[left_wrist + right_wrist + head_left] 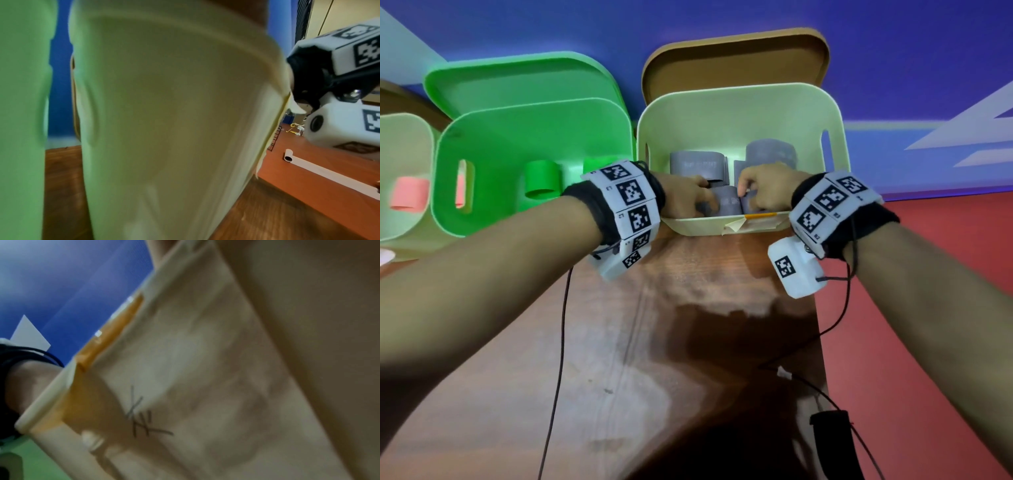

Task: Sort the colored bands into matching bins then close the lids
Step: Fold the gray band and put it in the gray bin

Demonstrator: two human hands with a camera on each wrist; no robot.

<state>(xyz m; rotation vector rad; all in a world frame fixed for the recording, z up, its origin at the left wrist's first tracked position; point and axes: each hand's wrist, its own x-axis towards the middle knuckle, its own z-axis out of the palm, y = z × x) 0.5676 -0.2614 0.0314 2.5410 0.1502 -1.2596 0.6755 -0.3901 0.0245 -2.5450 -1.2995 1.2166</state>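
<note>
A cream bin [739, 94] stands at the table's far middle with its brown lid [736, 65] tipped open behind it. Several grey bands lie inside, one at the back left [698, 164] and one at the back right [770, 152]. Both hands reach over the near rim into it. My left hand [688, 195] and right hand [760, 192] curl their fingers onto a grey band [726, 205] at the front, one from each side. The fingertips are hidden behind the band. Both wrist views show only the bin's outer wall [164, 113] [185, 369].
A green bin [482, 212] with an open green lid [517, 82] stands to the left and holds a green band [542, 183]. Farther left, another cream bin [400, 137] holds a pink band [409, 197]. The wooden table [654, 342] ends just right of my right wrist; cables hang there.
</note>
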